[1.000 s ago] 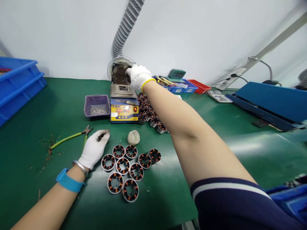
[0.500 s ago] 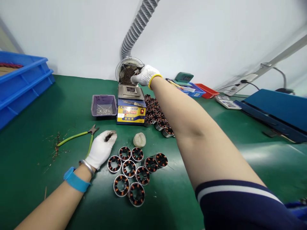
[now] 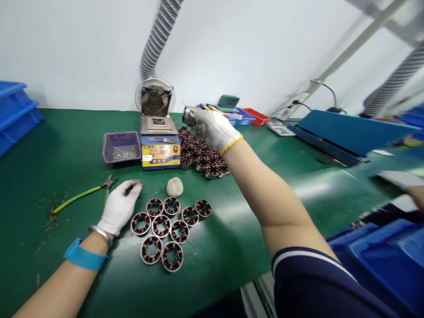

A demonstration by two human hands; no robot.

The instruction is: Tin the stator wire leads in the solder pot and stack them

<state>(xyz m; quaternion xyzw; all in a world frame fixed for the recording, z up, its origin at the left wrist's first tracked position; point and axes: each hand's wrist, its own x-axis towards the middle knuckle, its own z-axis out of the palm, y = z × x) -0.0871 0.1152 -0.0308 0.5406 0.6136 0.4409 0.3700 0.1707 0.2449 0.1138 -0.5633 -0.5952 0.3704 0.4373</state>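
Observation:
In its white glove, my right hand [image 3: 212, 126] grips a stator [image 3: 189, 115], a silver ring-shaped motor part with a thin wire sticking up, held in the air above a crowd of stators [image 3: 202, 152]. My left hand [image 3: 121, 205], gloved with stained fingertips, rests on the green table, its fingers curled towards the thumb; whatever is between them, if anything, is hidden. Beside it lie green-handled cutting pliers [image 3: 81, 198]. Several copper-wound stators [image 3: 161, 226] stand grouped to its right, below a whitish round lump [image 3: 175, 187].
A solder pot [image 3: 160, 150] with a lit display stands under a round fume hood [image 3: 155, 100]. Left of it sits a purple bin [image 3: 121, 148] of metal bits. Blue crates [image 3: 16, 115] stand far left, a red tray [image 3: 255, 117] at the back, blue bins [image 3: 380, 265] lower right.
My right hand has moved right from over the solder pot, and the stator in it now shows. The view has turned right. My left hand stays on the table.

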